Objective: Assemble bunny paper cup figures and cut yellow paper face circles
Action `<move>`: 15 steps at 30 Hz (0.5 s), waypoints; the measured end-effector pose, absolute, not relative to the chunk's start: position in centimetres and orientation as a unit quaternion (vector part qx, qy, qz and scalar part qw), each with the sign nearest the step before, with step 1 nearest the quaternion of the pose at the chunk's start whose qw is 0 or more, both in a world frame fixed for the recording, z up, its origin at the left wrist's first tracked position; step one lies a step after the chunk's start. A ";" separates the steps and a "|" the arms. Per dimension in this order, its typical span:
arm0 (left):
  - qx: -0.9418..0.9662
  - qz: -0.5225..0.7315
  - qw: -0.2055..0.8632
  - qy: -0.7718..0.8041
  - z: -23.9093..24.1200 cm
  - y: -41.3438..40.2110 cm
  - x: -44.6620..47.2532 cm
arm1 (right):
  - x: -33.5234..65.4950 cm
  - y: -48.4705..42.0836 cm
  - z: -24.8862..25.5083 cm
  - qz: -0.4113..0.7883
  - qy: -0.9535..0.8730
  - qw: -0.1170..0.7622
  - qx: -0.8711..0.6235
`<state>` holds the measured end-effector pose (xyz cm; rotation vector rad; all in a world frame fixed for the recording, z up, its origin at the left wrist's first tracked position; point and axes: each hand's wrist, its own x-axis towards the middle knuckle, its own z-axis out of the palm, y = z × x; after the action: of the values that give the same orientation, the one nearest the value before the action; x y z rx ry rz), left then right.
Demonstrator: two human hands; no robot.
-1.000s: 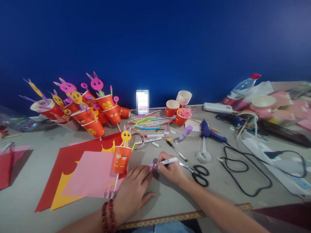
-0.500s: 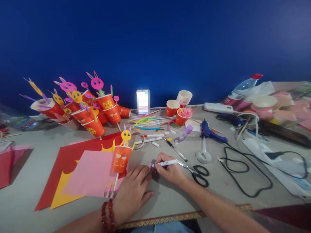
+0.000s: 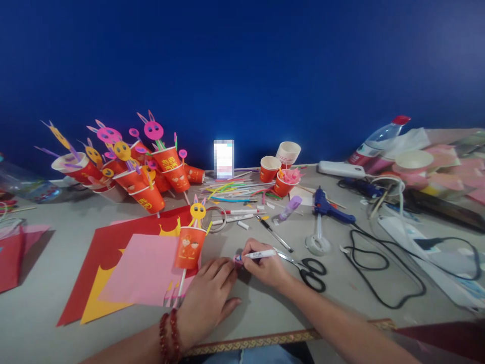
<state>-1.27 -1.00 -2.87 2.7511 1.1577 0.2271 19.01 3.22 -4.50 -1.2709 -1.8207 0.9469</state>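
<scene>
My right hand (image 3: 265,267) grips a white marker (image 3: 257,254), its tip resting on a small pink paper cutout (image 3: 237,260) on the grey table. My left hand (image 3: 208,298), with a bead bracelet at the wrist, lies flat with its fingertips pressing that cutout down. Just left of the hands stands a red paper cup (image 3: 188,246) on a straw, topped by a yellow bunny face (image 3: 197,210). It rests over pink paper (image 3: 144,270) and red paper (image 3: 109,247).
A cluster of finished bunny cups (image 3: 132,167) stands at the back left. Scissors (image 3: 308,270), a blue glue gun (image 3: 328,207) with black cable (image 3: 379,273), straws (image 3: 235,192), plain cups (image 3: 282,162) and a bottle (image 3: 375,139) lie to the right.
The marker has tilted flatter and shifted slightly left over the pink cutout. My left hand has stayed in place.
</scene>
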 end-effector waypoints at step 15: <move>0.917 0.068 0.076 0.387 -3.0 -1.0 -1.2 | 19.1 3.2 -4.8 0.361 -0.716 0.341 -0.490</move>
<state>-1.24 -0.98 -3.01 2.7487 1.1591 0.2031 19.06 3.22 -4.76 -1.2754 -1.8635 0.9387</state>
